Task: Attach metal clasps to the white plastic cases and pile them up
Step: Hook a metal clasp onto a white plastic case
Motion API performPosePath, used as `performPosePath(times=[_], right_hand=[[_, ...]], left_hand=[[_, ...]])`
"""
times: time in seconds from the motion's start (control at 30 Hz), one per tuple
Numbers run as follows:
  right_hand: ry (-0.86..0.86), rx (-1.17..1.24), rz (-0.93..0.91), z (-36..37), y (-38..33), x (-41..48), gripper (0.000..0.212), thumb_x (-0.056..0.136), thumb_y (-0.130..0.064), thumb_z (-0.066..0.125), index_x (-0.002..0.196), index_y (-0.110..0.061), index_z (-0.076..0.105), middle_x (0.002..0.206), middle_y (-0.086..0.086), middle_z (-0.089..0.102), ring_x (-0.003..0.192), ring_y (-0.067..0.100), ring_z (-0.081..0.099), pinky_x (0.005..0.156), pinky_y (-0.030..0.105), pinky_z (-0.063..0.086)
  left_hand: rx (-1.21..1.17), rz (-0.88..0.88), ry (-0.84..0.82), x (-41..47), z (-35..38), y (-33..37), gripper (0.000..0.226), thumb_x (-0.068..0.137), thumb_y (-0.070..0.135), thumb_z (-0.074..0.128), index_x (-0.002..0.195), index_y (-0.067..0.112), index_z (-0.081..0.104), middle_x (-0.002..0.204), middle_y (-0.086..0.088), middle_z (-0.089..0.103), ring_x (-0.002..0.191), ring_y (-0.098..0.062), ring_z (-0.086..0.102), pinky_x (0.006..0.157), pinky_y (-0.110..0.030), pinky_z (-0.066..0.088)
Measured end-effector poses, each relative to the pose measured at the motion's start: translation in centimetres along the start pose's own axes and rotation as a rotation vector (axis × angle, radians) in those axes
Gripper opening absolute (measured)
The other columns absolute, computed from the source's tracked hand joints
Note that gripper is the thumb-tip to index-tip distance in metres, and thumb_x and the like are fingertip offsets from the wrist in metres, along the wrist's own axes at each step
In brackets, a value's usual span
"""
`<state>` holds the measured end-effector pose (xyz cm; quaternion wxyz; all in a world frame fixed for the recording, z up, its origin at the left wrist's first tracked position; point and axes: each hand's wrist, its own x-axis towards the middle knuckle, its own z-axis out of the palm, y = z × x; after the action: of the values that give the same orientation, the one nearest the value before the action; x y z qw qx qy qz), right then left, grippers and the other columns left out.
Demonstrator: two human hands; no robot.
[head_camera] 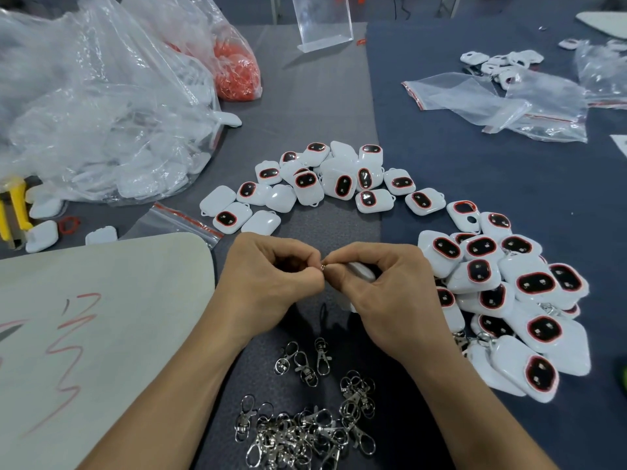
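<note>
- Grey and dark blue cloth covered the work table (424,137), with a pale board marked in red scribbles (101,317) at the lower left of the frame.
- At mid-frame, the left hand (268,276) and right hand (380,293) met fingertip to fingertip, both with fingers curled and pressed together.
- Between the two thumbs and forefingers sat a small metal ring (322,266), pinched from both sides.
- Inside the right hand's curled fingers lay a white plastic case (361,269), mostly hidden; whether the ring was already through it could not be told.
- Loose silver metal clasps (305,432) lay heaped at the bottom centre, below the wrists.
- Right of the hands, a pile of white cases with dark red-rimmed windows (509,300) sat stacked, some showing clasps at their edges.
- Above the hands, a looser spread of similar white cases (325,184) fanned across the cloth.
- At the upper left lay crumpled clear plastic bags (101,106), one holding orange-red rings (237,69).
- Empty zip bags with red strips (502,100) lay at the upper right.
- A yellow-handled tool (13,208) rested at the left edge.
</note>
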<state>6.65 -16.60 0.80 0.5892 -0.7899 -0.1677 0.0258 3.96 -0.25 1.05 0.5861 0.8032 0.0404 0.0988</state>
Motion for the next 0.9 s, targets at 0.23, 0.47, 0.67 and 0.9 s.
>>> performPosePath(times=[0.23,0.47,0.67,0.9], right_hand=[[0.082,0.248,0.213,-1.1,0.6,1.1,0.012,0.091,-0.021,0.068,0.091,-0.029,0.077,0.075,0.006,0.072,0.053,0.009,0.056,0.052,0.02,0.043],[-0.039,0.027,0.17,-1.1,1.1,1.0,0.032,0.096,-0.008,0.062,0.103,-0.038,0.059,0.075,0.0,0.072,0.056,0.013,0.059,0.051,0.029,0.044],[-0.035,-0.042,0.125,-0.8,0.7,0.9,0.017,0.098,-0.015,0.064,0.098,-0.032,0.061,0.073,-0.003,0.073,0.064,0.027,0.062,0.06,0.04,0.052],[-0.032,-0.198,0.12,-0.8,0.1,1.0,0.025,0.092,-0.01,0.065,0.095,-0.034,0.058,0.067,-0.008,0.07,0.059,0.017,0.059,0.059,0.033,0.05]], left_hand=[[0.739,0.344,0.133,-0.5,-0.6,0.0,0.015,0.064,0.012,0.073,0.06,0.017,0.06,0.058,0.006,0.05,0.057,-0.013,0.047,0.056,-0.028,0.043],[0.801,0.343,-0.097,0.0,-0.6,0.0,0.015,0.067,0.011,0.082,0.067,0.016,0.068,0.059,0.007,0.047,0.06,-0.015,0.048,0.059,-0.031,0.038],[0.591,0.222,-0.116,0.5,-0.9,-0.8,0.016,0.067,0.025,0.069,0.08,0.025,0.079,0.057,0.008,0.046,0.061,-0.008,0.048,0.055,-0.018,0.032],[0.508,0.137,-0.122,0.5,-1.0,-1.2,0.028,0.072,0.024,0.074,0.094,0.04,0.071,0.069,0.017,0.061,0.062,-0.002,0.054,0.056,-0.011,0.036]])
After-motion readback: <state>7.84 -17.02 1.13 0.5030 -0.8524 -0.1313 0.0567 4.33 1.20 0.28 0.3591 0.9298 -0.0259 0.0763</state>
